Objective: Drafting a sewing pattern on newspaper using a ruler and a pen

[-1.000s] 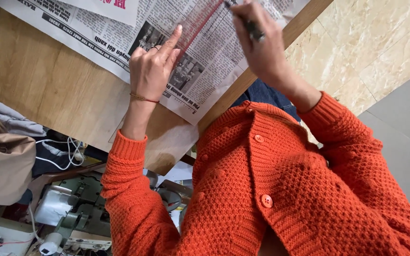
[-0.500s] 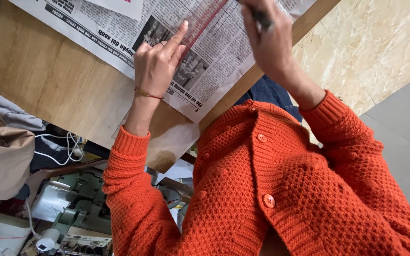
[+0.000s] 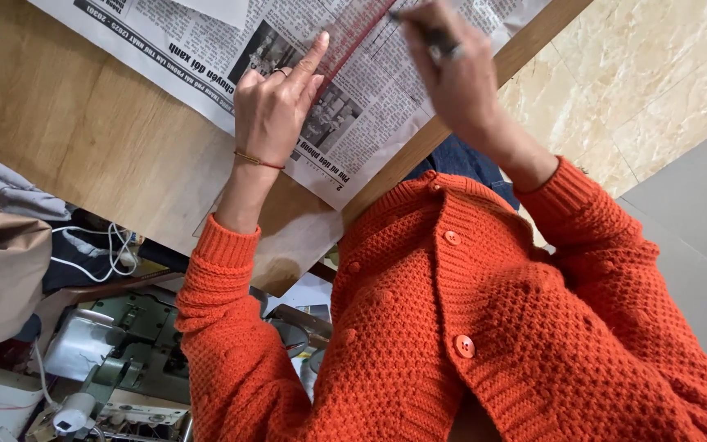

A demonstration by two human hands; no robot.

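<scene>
A newspaper lies spread on a wooden table. Across it lies a red see-through ruler. My left hand rests on the paper, its index finger stretched out and pressing on the ruler. My right hand is closed on a dark pen whose tip sits at the ruler's edge; this hand is blurred by motion. Both arms are in orange knitted cardigan sleeves.
Below the table edge at lower left stand a green sewing machine, white cables and a beige cloth bundle. Marble-patterned floor tiles and a grey surface lie to the right.
My left hand stays on the ruler with its index finger reaching a little further along it. My right hand with the pen has shifted slightly beside the ruler.
</scene>
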